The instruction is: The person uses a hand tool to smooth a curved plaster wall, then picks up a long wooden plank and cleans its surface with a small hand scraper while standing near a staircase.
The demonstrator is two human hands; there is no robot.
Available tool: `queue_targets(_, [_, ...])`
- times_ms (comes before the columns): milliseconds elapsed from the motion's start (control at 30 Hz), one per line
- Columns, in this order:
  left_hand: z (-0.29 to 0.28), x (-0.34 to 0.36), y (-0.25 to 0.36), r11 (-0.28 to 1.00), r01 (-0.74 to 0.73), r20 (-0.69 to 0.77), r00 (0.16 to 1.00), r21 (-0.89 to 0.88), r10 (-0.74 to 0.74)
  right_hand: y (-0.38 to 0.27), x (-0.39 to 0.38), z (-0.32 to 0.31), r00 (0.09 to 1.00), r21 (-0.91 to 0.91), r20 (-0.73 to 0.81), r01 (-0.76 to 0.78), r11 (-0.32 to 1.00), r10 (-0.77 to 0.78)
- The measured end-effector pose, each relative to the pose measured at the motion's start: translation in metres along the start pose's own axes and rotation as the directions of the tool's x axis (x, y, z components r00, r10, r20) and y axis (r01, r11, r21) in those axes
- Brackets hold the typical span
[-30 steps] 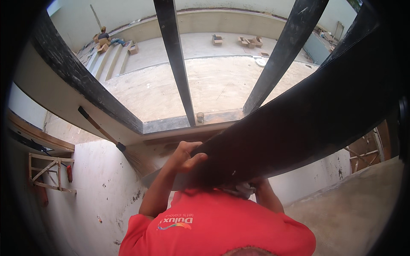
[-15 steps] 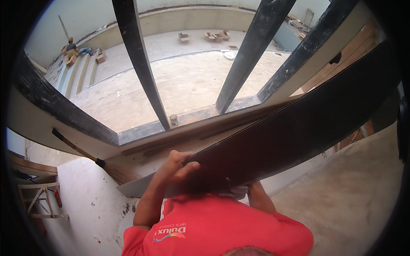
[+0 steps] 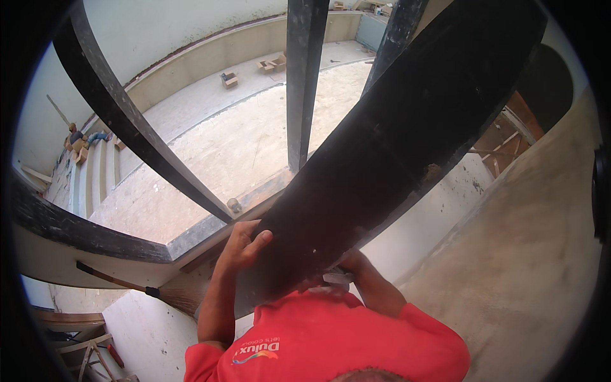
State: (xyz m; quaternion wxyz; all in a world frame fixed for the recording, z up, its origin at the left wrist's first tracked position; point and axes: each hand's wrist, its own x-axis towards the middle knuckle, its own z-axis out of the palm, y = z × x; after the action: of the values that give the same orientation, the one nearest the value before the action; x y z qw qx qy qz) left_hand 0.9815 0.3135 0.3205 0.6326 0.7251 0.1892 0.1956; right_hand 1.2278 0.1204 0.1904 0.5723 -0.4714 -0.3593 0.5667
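Observation:
A long dark board [image 3: 382, 146] slants across the view from my chest to the upper right, with its broad dark face toward me. My left hand [image 3: 244, 245] grips the board's left edge near the lower end, with the thumb on its face. Close to my chest, beside the board's lower right edge, is my right hand [image 3: 349, 261]. Its fingers are mostly hidden. A small grey-white object [image 3: 338, 277] shows right next to them, too unclear to name, and the hand appears closed on it.
A broom [image 3: 121, 278] leans at the left. Dark window bars [image 3: 302, 83] stand ahead, with a small jar [image 3: 234, 205] on the sill. Outside, cardboard boxes [image 3: 229, 79] lie about and a person [image 3: 79, 140] sits by steps. A wooden frame [image 3: 92, 356] stands lower left.
The board has swung steeper, its far end now higher and more to the left across the window bars. My left hand has shifted slightly left, still gripping it. The view has turned right.

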Motion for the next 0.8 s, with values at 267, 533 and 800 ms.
queue_targets(267, [0.044, 0.076, 0.017, 0.981, 0.036, -0.020, 0.999, 0.191, -0.033, -0.059, -0.001, -0.050, 0.988, 0.084, 0.036, 0.146, 0.986, -0.150])
queue_targets(533, [0.081, 0.158, -0.015, 0.973, 0.069, -0.047, 0.997, 0.220, -0.060, -0.066, 0.008, -0.109, 0.968, 0.058, -0.229, 0.122, 0.991, -0.106])
queue_targets(800, [0.119, 0.257, -0.036, 0.948, 0.113, -0.100, 0.991, 0.296, -0.087, -0.078, 0.053, -0.225, 0.958, 0.002, -0.057, 0.282, 0.959, -0.281])
